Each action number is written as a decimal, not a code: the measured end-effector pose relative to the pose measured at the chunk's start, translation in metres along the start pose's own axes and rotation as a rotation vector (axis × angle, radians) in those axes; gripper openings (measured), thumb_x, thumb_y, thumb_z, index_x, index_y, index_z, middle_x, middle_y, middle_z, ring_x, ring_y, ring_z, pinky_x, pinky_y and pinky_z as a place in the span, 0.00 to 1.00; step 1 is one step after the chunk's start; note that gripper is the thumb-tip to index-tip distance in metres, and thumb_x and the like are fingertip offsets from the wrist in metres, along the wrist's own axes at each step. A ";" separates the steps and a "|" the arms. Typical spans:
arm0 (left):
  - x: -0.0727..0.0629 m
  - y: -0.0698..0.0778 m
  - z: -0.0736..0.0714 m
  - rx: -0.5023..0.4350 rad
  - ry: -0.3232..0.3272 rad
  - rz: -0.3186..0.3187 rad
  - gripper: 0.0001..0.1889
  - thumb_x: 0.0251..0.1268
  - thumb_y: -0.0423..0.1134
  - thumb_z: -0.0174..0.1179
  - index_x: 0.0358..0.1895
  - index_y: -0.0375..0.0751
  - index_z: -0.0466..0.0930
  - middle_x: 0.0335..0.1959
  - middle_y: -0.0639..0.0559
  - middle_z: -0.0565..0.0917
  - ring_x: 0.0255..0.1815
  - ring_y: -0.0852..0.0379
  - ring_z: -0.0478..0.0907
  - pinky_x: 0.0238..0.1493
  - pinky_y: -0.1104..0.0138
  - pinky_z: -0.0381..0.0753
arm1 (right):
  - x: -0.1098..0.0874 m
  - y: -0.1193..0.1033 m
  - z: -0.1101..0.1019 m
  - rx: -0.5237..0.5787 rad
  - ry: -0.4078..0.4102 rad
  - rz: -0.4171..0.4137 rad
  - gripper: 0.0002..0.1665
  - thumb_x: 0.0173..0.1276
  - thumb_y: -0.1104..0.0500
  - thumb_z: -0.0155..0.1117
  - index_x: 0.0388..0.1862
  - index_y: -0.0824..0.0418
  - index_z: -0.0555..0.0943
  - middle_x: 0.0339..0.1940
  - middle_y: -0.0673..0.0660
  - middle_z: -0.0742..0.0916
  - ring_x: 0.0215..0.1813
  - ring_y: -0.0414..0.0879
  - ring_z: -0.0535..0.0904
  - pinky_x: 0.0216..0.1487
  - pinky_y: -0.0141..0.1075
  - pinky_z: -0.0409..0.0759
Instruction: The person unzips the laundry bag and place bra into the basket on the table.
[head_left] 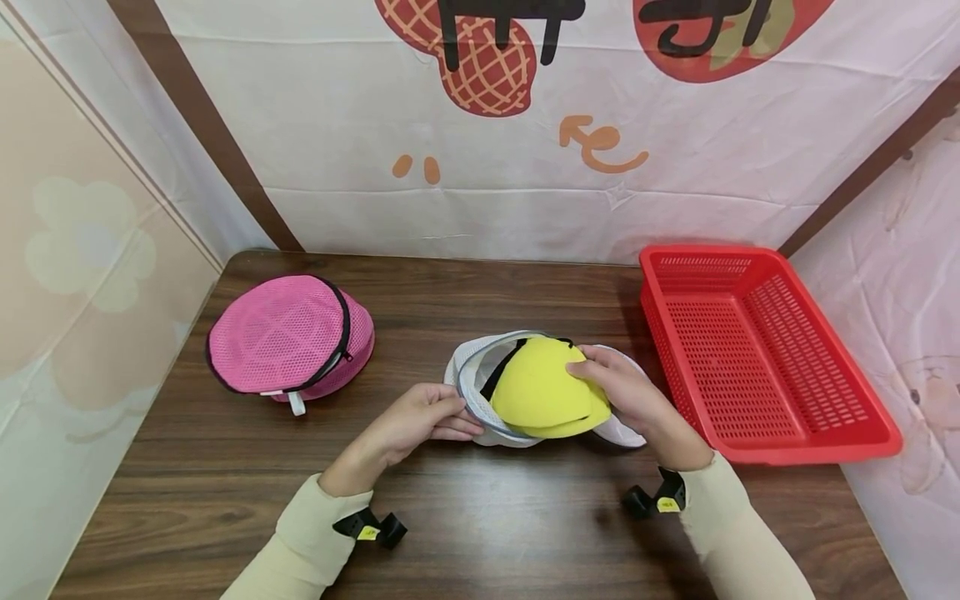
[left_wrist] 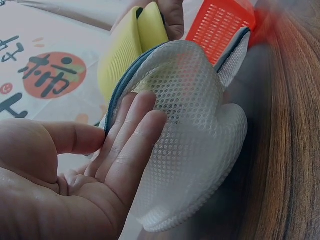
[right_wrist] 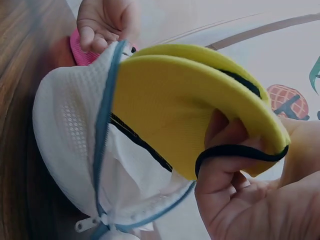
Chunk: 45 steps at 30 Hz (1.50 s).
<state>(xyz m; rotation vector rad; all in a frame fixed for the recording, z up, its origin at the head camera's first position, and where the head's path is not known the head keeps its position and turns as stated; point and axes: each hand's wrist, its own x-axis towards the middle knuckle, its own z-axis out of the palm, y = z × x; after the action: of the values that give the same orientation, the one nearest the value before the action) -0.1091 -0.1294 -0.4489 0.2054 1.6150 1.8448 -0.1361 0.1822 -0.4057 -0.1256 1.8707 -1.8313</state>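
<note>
Right grip on yellow fabric, table, backdrop

L wrist view, upper L: backdrop is showing 好 &, on red blob, 柿. Head view, bottom: yel. tags are carrying illeg. txt.

The white bag is open-weave mesh, and the yellow padded garment at its mouth matt, finely ribbed cloth. Left of the bag, the pink pouch is netting; right, the basket is glossy plastic; beneath, the table looks wood-grained, faintly shiny.
</note>
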 end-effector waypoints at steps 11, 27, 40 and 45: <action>0.000 -0.001 0.000 -0.017 0.015 0.017 0.13 0.79 0.28 0.43 0.51 0.19 0.74 0.46 0.30 0.86 0.45 0.49 0.88 0.59 0.47 0.81 | -0.013 -0.009 -0.014 0.056 -0.085 -0.084 0.16 0.78 0.65 0.50 0.60 0.71 0.73 0.37 0.53 0.89 0.37 0.41 0.88 0.41 0.35 0.89; 0.000 0.000 -0.002 -0.020 0.019 0.012 0.11 0.79 0.28 0.43 0.45 0.25 0.76 0.46 0.30 0.86 0.45 0.50 0.88 0.58 0.48 0.82 | -0.036 -0.032 -0.035 0.067 -0.085 -0.138 0.13 0.81 0.65 0.49 0.55 0.56 0.79 0.40 0.52 0.89 0.40 0.43 0.88 0.46 0.36 0.89; 0.000 0.000 -0.002 -0.037 0.021 0.011 0.11 0.79 0.28 0.43 0.45 0.25 0.76 0.44 0.32 0.87 0.44 0.51 0.88 0.58 0.49 0.82 | -0.053 -0.057 -0.069 0.169 -0.101 -0.225 0.20 0.83 0.65 0.42 0.58 0.56 0.81 0.43 0.54 0.90 0.43 0.46 0.90 0.45 0.38 0.88; 0.000 0.000 -0.002 -0.036 0.020 0.007 0.12 0.79 0.28 0.43 0.47 0.24 0.75 0.45 0.32 0.87 0.44 0.52 0.88 0.58 0.49 0.82 | -0.060 -0.067 -0.087 0.196 -0.117 -0.299 0.23 0.84 0.66 0.37 0.61 0.59 0.80 0.45 0.56 0.90 0.44 0.47 0.90 0.46 0.39 0.88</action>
<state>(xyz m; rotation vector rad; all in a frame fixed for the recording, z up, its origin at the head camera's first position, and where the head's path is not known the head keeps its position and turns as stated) -0.1101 -0.1306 -0.4494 0.1781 1.5951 1.8855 -0.1398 0.2796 -0.3281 -0.4549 1.6517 -2.1441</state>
